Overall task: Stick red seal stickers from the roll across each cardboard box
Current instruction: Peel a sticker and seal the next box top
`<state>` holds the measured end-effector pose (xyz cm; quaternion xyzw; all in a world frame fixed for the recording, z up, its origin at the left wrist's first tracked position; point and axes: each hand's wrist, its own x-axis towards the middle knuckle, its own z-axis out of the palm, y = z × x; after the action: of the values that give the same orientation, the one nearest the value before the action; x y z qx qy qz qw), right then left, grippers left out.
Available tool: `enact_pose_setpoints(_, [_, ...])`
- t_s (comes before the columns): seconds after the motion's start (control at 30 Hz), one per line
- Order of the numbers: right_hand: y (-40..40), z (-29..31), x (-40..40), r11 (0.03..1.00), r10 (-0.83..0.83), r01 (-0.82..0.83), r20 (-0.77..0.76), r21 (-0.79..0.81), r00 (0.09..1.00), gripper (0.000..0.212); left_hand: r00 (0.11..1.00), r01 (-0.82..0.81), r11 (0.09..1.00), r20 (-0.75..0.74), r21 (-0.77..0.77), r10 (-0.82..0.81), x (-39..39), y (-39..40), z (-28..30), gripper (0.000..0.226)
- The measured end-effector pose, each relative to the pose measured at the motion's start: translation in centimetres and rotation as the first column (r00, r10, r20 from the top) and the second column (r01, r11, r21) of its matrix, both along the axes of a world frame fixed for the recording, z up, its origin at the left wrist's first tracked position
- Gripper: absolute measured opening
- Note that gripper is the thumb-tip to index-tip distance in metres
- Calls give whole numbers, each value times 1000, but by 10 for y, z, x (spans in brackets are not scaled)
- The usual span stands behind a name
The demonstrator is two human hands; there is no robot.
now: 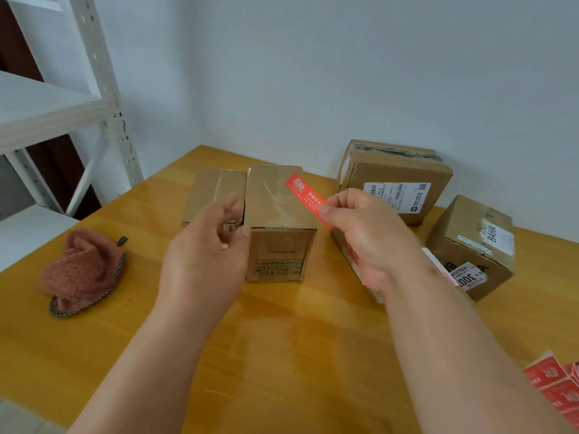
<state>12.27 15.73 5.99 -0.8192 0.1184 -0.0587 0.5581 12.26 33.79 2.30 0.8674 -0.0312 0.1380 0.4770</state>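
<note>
Above the upright cardboard box (279,220) at the middle of the wooden table (282,339), a red seal sticker (305,195) is hanging over that box's top right edge, with the right hand (366,233) pinching its nearer end between thumb and forefinger. Left of the box, the left hand (203,255) is hovering with loosely curled fingers, holding nothing, its fingertips close to the box's left side. Just left of the box and touching it, a lower taped box (213,192) is lying flat. Right of the box, three more cartons are sitting: one with a shipping label (394,180) by the wall, one with white labels (473,245) farther right, and a third (347,249) mostly hidden under the right hand. Far right of the box, at the table's near edge, the sticker roll (557,386) is showing red. Well left of the box, a pink knitted cloth (84,270) is lying crumpled.
</note>
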Motion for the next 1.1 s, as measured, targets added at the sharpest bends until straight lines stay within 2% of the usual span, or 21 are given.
enact_pose_setpoints(0.1, [1, -12, 9, 988, 8, 2, -65, 153, 998, 8, 995, 86, 990, -62, 114, -80, 2, -10, -4, 51])
enact_pose_setpoints(0.2, [4, -22, 11, 965, 61, -42, -69, 260, 996, 8, 990, 107, 992, -99, 68, -100, -3, -17, -2, 46])
enact_pose_setpoints(0.3, [-2, -23, 2, 970, 0, 13, -56, 241, 998, 5, 987, 116, 991, -105, -62, -122, -16, -23, 1, 38])
enact_pose_setpoints(0.43, [-26, -16, -23, 962, -85, 97, -57, 254, 995, 4, 967, 192, 968, -138, -163, -215, -42, -35, 0, 32])
enact_pose_setpoints(0.67, [-70, -10, -78, 939, -177, 183, -48, 290, 983, 5, 860, 400, 857, -188, -326, -473, -107, -66, 5, 16])
enact_pose_setpoints(0.77, [-83, -14, -96, 925, -212, 210, -30, 317, 977, 11, 814, 446, 827, -230, -342, -533, -121, -72, 15, 16])
enact_pose_setpoints(0.83, [-84, -15, -105, 921, -205, 202, -26, 333, 978, 12, 889, 396, 890, -150, -226, -434, -113, -72, 18, 16])
enact_pose_setpoints(0.9, [-82, -19, -111, 925, -205, 203, -27, 321, 978, 10, 962, 272, 962, -21, -38, -273, -90, -67, 17, 26])
enact_pose_setpoints(0.97, [-76, -21, -116, 922, -209, 205, -22, 328, 978, 8, 982, 184, 983, -52, 25, -183, -66, -64, 13, 49])
enact_pose_setpoints(1.03, [-70, -22, -120, 911, -208, 202, -22, 360, 978, 8, 955, 201, 978, -212, -60, -210, -50, -63, 11, 71])
enact_pose_setpoints(1.1, [-66, -25, -122, 890, -223, 217, -31, 401, 974, 11, 888, 245, 941, -336, -233, -314, -43, -64, 10, 83])
